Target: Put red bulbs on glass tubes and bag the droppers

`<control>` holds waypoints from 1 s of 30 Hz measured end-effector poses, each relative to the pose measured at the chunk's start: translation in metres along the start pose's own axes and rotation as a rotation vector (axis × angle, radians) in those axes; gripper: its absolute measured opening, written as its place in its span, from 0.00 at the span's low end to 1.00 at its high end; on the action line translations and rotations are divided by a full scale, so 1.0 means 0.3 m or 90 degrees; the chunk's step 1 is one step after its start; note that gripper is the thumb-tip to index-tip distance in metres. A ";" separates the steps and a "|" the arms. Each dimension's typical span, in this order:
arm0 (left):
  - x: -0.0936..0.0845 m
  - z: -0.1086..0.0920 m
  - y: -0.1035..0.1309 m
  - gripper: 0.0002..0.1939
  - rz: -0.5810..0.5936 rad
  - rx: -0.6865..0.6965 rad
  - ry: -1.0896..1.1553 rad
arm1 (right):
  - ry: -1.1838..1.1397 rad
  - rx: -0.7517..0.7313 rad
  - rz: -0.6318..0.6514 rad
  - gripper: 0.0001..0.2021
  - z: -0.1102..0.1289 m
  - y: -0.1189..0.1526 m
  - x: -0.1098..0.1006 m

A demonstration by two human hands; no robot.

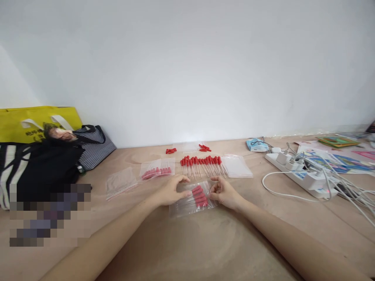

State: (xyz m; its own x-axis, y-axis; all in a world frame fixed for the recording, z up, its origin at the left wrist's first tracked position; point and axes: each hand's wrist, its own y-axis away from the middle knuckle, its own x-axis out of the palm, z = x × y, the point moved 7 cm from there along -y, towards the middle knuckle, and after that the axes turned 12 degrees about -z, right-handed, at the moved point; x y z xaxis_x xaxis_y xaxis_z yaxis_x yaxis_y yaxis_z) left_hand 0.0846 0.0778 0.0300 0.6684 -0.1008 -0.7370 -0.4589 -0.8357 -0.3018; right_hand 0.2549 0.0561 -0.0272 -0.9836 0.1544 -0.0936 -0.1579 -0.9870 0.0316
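A clear zip bag (182, 210) lies on the table between my hands, with several red-bulbed droppers (200, 196) inside. My left hand (172, 191) has its thumb on the bag's upper left part, the fingers apart from the thumb. At the bag's right end, the bent fingers of my right hand (225, 192) pinch its edge. Just beyond, a row of loose droppers (202, 160) lies with red bulbs pointing away. Left of the row is another bag of droppers (157, 171); farther left lies a flat clear bag (120, 182). A stack of clear bags (238, 167) sits right of the row.
Loose red bulbs (171, 150) and clear tubes (191, 147) lie near the wall. To the right are a blue mask (257, 144), a power strip (301, 177) with tangled white cables, and printed sheets (340, 162). Bags (38, 168) crowd the left side.
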 end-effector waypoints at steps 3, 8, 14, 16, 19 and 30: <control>0.069 -0.002 -0.074 0.22 0.052 -0.064 -0.003 | -0.014 0.010 -0.017 0.18 -0.012 -0.001 -0.021; 0.163 0.005 -0.137 0.33 0.128 -0.157 -0.016 | -0.020 0.004 -0.008 0.17 -0.022 0.003 -0.033; 0.198 0.004 -0.130 0.25 0.228 -0.203 0.014 | -0.029 0.008 0.000 0.17 -0.027 0.003 -0.030; 0.181 -0.001 -0.111 0.21 0.246 -0.194 0.019 | -0.028 0.006 -0.006 0.17 -0.029 0.001 -0.032; 0.114 0.005 -0.073 0.18 0.227 -0.181 0.033 | -0.027 0.007 -0.009 0.16 -0.032 0.000 -0.034; -0.438 0.120 0.035 0.21 -0.050 -0.321 0.131 | 0.001 0.001 -0.007 0.16 -0.026 0.012 -0.033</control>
State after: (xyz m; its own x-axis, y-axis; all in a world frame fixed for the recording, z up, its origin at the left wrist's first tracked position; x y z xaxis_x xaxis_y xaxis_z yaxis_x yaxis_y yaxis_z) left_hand -0.0291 0.1016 0.1018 0.8136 -0.0891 -0.5745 -0.0998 -0.9949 0.0130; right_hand 0.2647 0.0506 -0.0338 -0.9815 0.1658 -0.0955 -0.1695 -0.9850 0.0323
